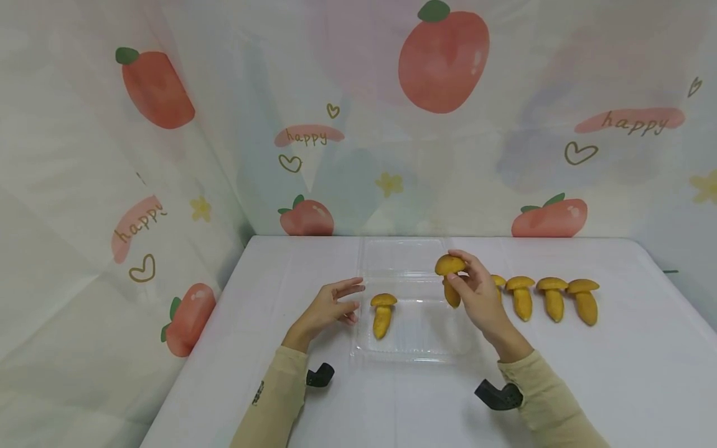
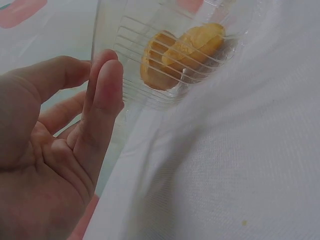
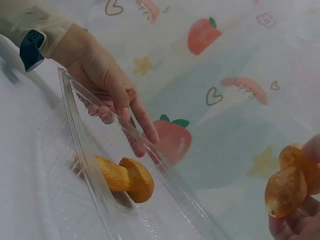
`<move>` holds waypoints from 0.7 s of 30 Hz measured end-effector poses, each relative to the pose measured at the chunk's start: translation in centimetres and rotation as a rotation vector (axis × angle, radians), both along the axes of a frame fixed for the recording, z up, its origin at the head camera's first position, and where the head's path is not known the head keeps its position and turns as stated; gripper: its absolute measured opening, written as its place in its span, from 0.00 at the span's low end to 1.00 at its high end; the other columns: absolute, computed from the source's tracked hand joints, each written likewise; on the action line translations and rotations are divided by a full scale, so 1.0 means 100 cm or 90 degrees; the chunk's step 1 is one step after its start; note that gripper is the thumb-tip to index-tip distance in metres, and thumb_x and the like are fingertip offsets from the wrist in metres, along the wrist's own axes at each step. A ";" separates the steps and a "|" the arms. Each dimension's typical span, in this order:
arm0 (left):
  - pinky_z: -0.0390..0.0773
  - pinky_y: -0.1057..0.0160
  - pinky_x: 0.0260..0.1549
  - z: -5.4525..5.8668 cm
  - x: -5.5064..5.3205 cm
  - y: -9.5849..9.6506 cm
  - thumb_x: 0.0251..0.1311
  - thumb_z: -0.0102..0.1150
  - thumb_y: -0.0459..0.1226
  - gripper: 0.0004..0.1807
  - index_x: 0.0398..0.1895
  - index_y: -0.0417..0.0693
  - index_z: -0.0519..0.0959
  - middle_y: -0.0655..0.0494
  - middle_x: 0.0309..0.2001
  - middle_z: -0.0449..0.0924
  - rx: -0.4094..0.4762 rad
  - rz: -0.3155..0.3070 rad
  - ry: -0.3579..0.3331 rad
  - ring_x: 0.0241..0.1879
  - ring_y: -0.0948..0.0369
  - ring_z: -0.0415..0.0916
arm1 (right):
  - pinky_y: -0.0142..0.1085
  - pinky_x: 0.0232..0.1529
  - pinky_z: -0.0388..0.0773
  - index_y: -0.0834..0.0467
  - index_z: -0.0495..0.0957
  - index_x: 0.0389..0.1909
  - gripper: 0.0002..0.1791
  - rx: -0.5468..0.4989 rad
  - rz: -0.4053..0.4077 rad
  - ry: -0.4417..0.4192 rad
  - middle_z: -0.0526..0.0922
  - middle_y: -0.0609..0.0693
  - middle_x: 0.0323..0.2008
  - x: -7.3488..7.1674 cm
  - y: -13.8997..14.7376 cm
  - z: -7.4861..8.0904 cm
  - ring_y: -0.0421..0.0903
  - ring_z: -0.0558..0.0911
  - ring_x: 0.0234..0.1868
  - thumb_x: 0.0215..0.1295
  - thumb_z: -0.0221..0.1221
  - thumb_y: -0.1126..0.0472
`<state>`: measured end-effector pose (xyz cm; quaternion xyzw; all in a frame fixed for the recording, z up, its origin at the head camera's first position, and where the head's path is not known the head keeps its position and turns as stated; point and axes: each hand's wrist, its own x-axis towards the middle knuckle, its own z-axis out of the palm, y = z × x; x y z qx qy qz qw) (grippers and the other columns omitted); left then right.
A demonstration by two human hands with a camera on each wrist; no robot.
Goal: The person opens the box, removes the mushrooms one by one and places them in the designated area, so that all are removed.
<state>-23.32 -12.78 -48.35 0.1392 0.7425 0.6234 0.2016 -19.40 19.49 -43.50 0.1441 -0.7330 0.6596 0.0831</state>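
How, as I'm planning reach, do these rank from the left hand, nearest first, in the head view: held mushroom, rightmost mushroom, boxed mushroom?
1. Boxed mushroom: inside the clear container.
2. Held mushroom: in the right hand.
3. Rightmost mushroom: far right.

At twelve o'clock I face a fruit-printed wall (image 1: 358,68), possibly cloth; a side wall (image 1: 73,186) stands at ten, beside my white table (image 1: 633,373).

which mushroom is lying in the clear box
The leftmost mushroom in the head view, nearest the left hand. It alone lies in the clear box; the right hand holds another mushroom, and the row of mushrooms lies on the table.
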 end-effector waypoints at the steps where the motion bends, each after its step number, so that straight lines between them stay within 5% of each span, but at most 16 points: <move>1: 0.84 0.70 0.29 0.000 0.000 0.000 0.68 0.55 0.28 0.33 0.77 0.43 0.62 0.39 0.73 0.68 0.000 -0.001 0.001 0.23 0.66 0.78 | 0.21 0.47 0.78 0.58 0.66 0.69 0.22 0.004 -0.001 -0.002 0.74 0.42 0.51 0.000 0.001 0.000 0.36 0.81 0.44 0.77 0.49 0.67; 21: 0.83 0.70 0.28 0.000 0.001 0.003 0.69 0.54 0.29 0.33 0.77 0.42 0.61 0.41 0.74 0.67 -0.015 -0.003 0.016 0.22 0.67 0.77 | 0.19 0.49 0.77 0.58 0.67 0.69 0.21 -0.003 -0.019 0.027 0.76 0.40 0.51 -0.001 0.019 0.009 0.35 0.81 0.44 0.78 0.48 0.67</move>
